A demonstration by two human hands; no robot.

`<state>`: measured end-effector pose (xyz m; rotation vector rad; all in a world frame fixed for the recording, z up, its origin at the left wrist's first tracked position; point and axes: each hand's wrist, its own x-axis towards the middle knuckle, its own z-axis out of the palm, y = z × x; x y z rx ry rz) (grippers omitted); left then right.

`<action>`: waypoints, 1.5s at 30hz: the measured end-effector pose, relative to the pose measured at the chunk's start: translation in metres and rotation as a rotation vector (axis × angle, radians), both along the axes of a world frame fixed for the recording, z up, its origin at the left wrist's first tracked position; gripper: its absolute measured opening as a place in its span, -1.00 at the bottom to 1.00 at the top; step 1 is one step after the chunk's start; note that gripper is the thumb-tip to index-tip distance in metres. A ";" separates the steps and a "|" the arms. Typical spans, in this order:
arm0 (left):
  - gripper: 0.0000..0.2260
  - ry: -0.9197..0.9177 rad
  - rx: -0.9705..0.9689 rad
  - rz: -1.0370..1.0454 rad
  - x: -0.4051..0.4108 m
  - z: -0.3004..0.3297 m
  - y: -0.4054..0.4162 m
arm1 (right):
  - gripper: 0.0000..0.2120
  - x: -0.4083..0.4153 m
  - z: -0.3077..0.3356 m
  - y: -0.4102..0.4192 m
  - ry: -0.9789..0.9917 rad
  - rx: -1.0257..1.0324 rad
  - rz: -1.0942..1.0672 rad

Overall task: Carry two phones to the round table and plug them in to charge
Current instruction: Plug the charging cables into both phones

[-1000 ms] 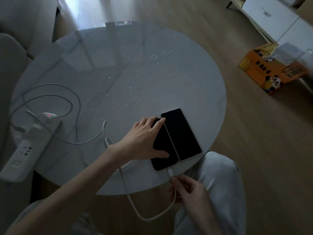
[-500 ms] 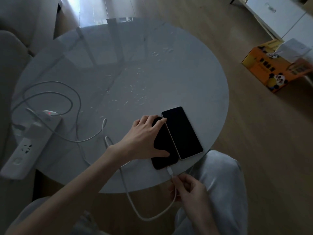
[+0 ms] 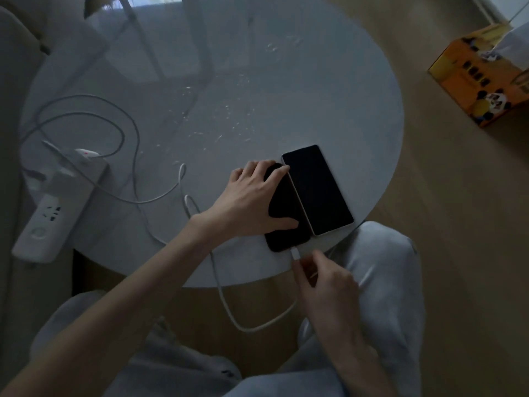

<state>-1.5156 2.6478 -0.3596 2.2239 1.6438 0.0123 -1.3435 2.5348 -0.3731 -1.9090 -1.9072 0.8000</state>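
Note:
Two phones lie side by side, screens dark, near the front right edge of the round grey table [image 3: 286, 81]. My left hand [image 3: 252, 199] presses flat on the darker left phone [image 3: 289, 224], fingers spread over its upper half. The right phone [image 3: 317, 190], with a pale frame, lies untouched. My right hand [image 3: 323, 276] pinches the white charging cable [image 3: 243, 322] just behind its plug [image 3: 295, 254], which sits at the left phone's bottom edge. The cable loops down off the table's front edge.
A white power strip [image 3: 54, 207] with a red light hangs over the table's left edge, with several white cables coiled near it. An orange cardboard box [image 3: 483, 78] stands on the wooden floor at the right. My knees in grey trousers are under the front edge.
My right hand has moved up toward the left phone's bottom edge with the plug. The left hand stays pressed on that phone. The view has shifted closer.

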 end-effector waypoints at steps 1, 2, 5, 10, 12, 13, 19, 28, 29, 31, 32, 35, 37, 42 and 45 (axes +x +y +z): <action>-0.07 -0.009 0.014 0.007 0.000 -0.001 0.000 | -0.80 -0.001 0.000 0.001 -0.014 0.005 0.009; -0.09 -0.016 0.026 0.013 0.000 -0.002 0.000 | -0.79 -0.001 0.001 0.001 -0.020 0.015 0.015; -0.14 -0.031 0.043 0.024 0.002 -0.002 -0.002 | -0.84 -0.001 0.003 0.004 -0.068 -0.011 0.066; -0.23 -0.063 0.093 0.069 0.007 -0.006 -0.005 | -0.88 0.001 0.006 0.010 -0.125 -0.031 0.143; -0.24 -0.051 0.124 0.081 0.009 -0.008 -0.008 | -0.89 0.001 0.007 0.012 -0.127 -0.038 0.150; -0.24 -0.040 0.136 0.078 0.011 -0.009 -0.010 | -0.88 0.000 0.007 0.012 -0.131 -0.043 0.154; -0.36 -0.393 -0.057 0.212 -0.017 0.002 -0.005 | -0.87 0.001 0.007 0.014 -0.160 -0.066 0.162; -0.62 0.051 -0.060 0.266 -0.066 0.009 -0.054 | -0.78 -0.011 0.012 0.022 -0.111 0.073 0.170; -0.67 0.082 -0.064 0.265 -0.066 0.007 -0.055 | -0.79 -0.017 0.011 0.023 -0.086 0.075 0.188; -0.80 0.094 -0.014 0.261 -0.063 0.005 -0.056 | -0.80 -0.030 0.009 0.028 -0.026 0.046 0.212; -0.83 0.086 0.015 0.253 -0.062 0.004 -0.057 | -0.79 -0.037 0.009 0.031 0.017 0.021 0.211; -0.85 -0.095 0.065 0.302 -0.061 0.007 -0.066 | -0.72 -0.056 0.011 0.044 0.219 -0.097 0.164; -0.84 -0.345 0.034 0.328 -0.058 0.012 -0.075 | -0.67 -0.065 0.012 0.051 0.403 -0.177 0.094; -0.85 -0.553 -0.049 0.187 -0.037 0.020 -0.087 | -0.77 -0.064 0.018 0.052 0.711 -0.237 -0.073; -0.81 -0.420 -0.116 0.099 -0.033 0.021 -0.086 | -0.76 -0.034 0.025 0.055 0.816 -0.224 -0.284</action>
